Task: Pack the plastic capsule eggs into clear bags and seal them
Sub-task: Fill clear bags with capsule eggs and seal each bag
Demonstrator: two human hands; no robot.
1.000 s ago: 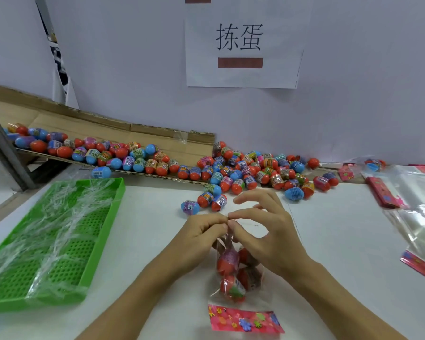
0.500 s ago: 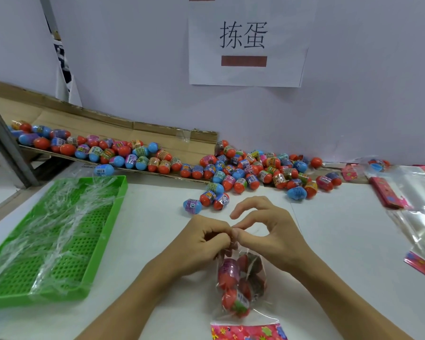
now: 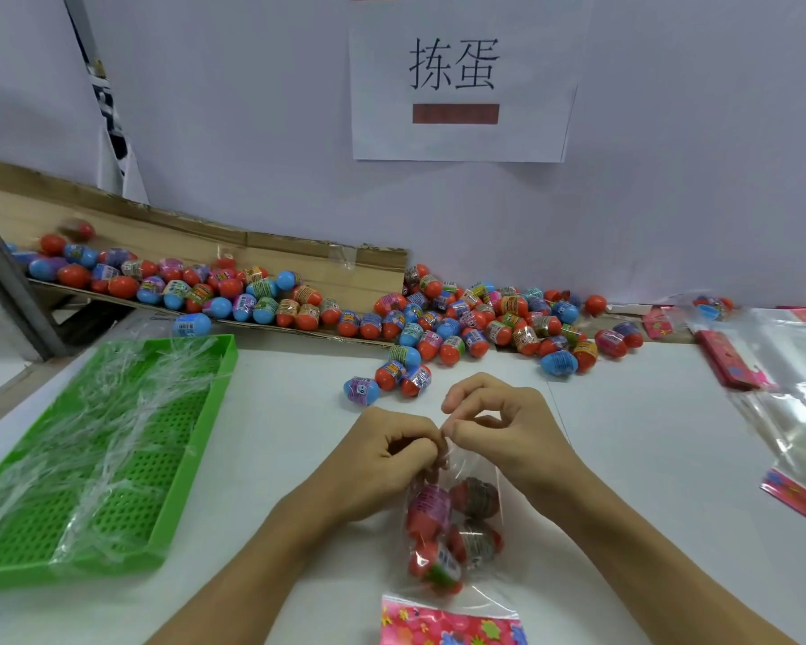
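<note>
Head view: your left hand (image 3: 382, 458) and right hand (image 3: 508, 430) both pinch the crinkled neck of the clear bag (image 3: 452, 528), fingertips curled and touching. Glossy capsule eggs (image 3: 431, 512) bulge inside it on the smooth white tabletop (image 3: 647, 458), pink printed header card (image 3: 447, 626) toward you. Loose rounded eggs (image 3: 466, 318) heap by the wall, off a cardboard ramp (image 3: 299, 258). Perforated green tray (image 3: 112, 458) holds shiny film strips.
</note>
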